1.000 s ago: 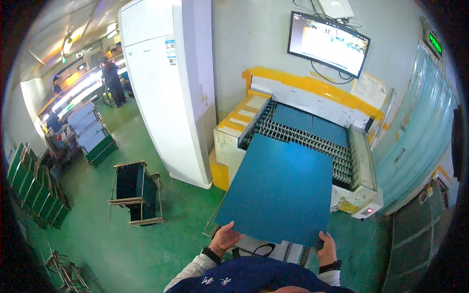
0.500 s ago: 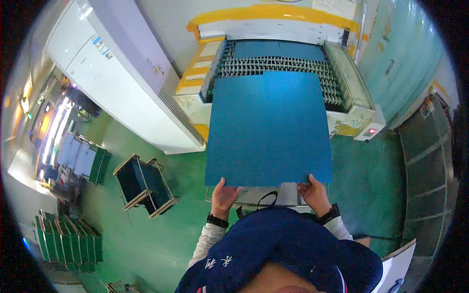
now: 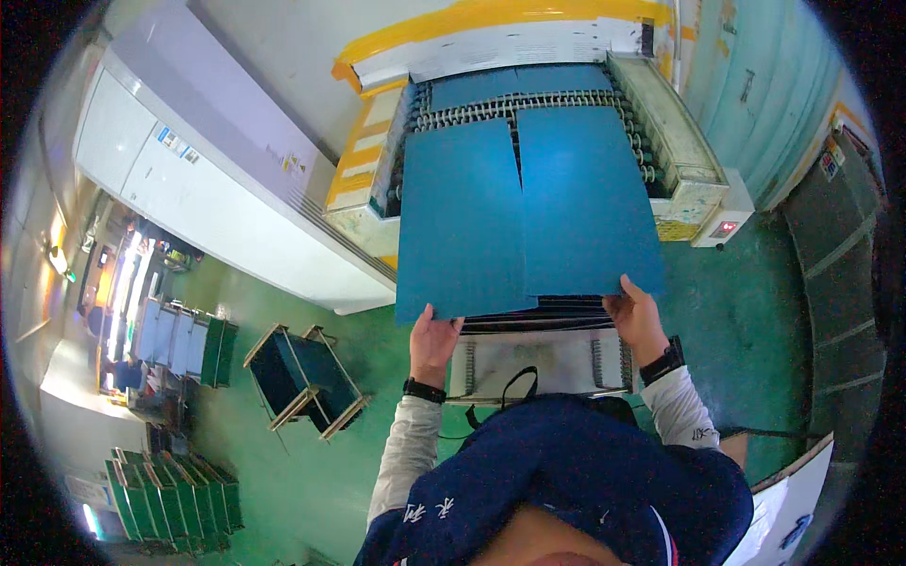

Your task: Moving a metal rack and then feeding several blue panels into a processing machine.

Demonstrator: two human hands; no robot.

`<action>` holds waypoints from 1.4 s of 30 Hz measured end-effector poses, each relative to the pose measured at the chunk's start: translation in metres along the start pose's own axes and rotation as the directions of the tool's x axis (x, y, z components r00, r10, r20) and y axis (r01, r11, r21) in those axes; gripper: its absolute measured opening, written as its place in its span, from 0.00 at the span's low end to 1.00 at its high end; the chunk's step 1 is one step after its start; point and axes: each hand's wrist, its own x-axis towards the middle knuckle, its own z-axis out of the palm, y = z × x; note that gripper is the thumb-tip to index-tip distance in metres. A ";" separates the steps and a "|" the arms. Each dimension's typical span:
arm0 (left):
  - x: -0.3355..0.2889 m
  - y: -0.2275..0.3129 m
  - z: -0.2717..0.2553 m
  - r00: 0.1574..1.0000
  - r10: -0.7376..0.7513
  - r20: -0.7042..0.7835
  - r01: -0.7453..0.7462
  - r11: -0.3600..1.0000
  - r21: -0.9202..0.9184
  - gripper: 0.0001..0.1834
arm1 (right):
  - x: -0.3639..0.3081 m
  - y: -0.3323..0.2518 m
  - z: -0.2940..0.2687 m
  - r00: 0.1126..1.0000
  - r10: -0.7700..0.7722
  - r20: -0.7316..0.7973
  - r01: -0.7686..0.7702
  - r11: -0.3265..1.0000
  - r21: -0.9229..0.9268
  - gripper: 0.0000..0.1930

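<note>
Two flat blue panels lie side by side, their far ends over a roller conveyor (image 3: 547, 98). The left panel (image 3: 458, 222) is gripped at its near edge by my left hand (image 3: 433, 351), thumb on top and the other fingers mostly hidden beneath. In the same way my right hand (image 3: 641, 325) grips the near edge of the right panel (image 3: 593, 203), close to its outer corner. A narrow wedge-shaped gap runs between the panels at their far half, and they meet or overlap slightly nearer to me. Farther along the rollers lie two more blue panels (image 3: 472, 90).
Pale machine side walls (image 3: 675, 141) flank the rollers. On the left stand a tall white cabinet (image 3: 217, 198) and a rack holding dark panels (image 3: 307, 377). Several green panels (image 3: 175, 495) stand at lower left. Below the held panels is a rack with a pale base (image 3: 538, 363).
Both hands have moved forward, carrying the panels farther over the rollers. The right panel has shifted right, opening a gap between the two. The rack below them shows more.
</note>
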 end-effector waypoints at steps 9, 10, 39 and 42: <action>0.076 0.008 0.004 0.998 -0.031 0.052 0.029 0.999 0.027 0.18 | 0.058 -0.027 0.006 0.994 -0.089 0.056 0.090 0.996 -0.017 0.09; 0.083 0.009 0.005 0.999 -0.041 0.031 0.041 0.999 0.026 0.18 | 0.061 -0.028 0.008 0.987 -0.123 0.108 0.120 0.992 0.026 0.09; 0.166 0.015 -0.009 0.999 -0.038 0.018 0.036 0.995 0.090 0.12 | 0.122 -0.038 0.000 0.984 -0.141 0.108 0.136 0.989 0.057 0.07; 0.162 0.015 -0.006 0.997 -0.051 -0.055 0.055 0.996 0.070 0.11 | 0.122 -0.040 0.004 0.988 -0.116 0.102 0.111 0.992 0.055 0.06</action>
